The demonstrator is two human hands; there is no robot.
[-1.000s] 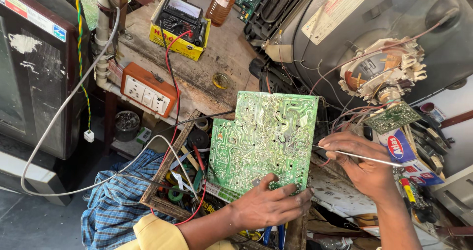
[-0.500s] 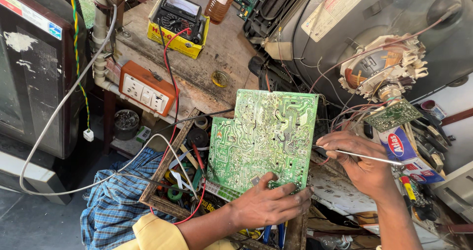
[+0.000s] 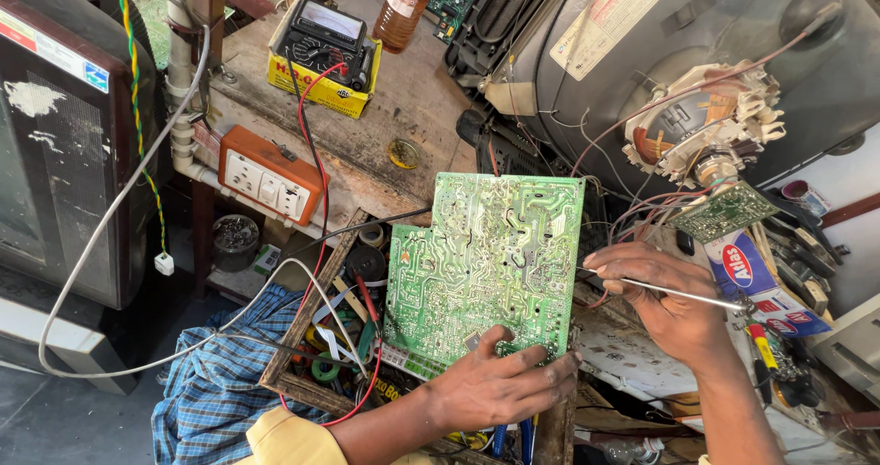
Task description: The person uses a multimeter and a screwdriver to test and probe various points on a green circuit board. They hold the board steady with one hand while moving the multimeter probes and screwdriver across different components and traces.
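Green rectangular printed circuit board [image 3: 486,268] propped upright, solder side to camera, long axis vertical with a slight tilt, lower edge gripped by left hand [image 3: 500,387] with fingers [image 3: 541,373] spread, right hand [image 3: 665,305] pinching thin metal rod [image 3: 687,294] lying horizontally, tip at board's right edge, worn wooden surface [image 3: 412,98] behind

Pretty cluttered spot: scuffed wooden workbench [image 3: 412,108] up at 12 o'clock, dark grey floor [image 3: 55,419] down at 8, bright daylight hitting the bench.

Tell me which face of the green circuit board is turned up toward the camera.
Solder side up: the green circuit board shows only traces and solder joints, no components. The left hand props its lower edge.
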